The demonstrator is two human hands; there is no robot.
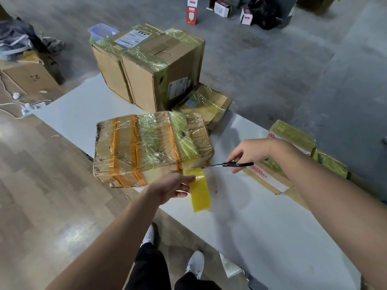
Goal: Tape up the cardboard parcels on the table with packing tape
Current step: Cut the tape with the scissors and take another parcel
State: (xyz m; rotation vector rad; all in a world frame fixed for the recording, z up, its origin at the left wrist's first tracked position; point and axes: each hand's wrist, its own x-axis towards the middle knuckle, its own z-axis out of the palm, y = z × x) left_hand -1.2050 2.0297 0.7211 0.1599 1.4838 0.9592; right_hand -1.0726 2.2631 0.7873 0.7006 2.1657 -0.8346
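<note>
Seemingly the parcel point(150, 147) is almost taped: at its near corner a strip point(194, 171) is met by scissors point(228, 164) gripped in the right hand point(249, 151), the roll point(200, 191) beside it clasped in the curled left hand point(173, 185); parcels behind point(146, 65) are already banded.

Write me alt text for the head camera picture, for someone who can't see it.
A person's right hand holds black scissors to a strip of yellow packing tape, which the left hand grips beside a heavily taped cardboard parcel on a white table. More taped boxes lie behind it and to the right.
</note>
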